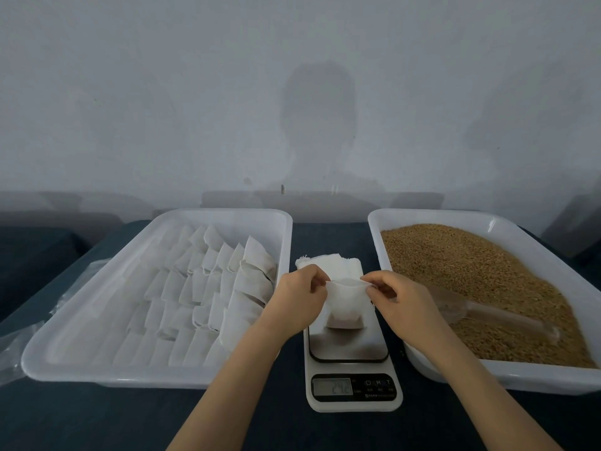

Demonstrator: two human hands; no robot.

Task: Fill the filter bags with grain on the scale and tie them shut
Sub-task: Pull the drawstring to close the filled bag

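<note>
A white filter bag stands on the steel plate of a kitchen scale, with grain showing dark at its bottom. My left hand pinches the left side of the bag's top edge. My right hand pinches the right side, and the mouth is held up between them. The scale's display is lit with a reading too blurred to read. A stack of flat filter bags lies just behind the scale.
A white tray on the left holds several rows of filled, tied bags. On the right, a white tray is full of brown grain, with a clear plastic scoop lying in it. Clear plastic wrap lies at the far left.
</note>
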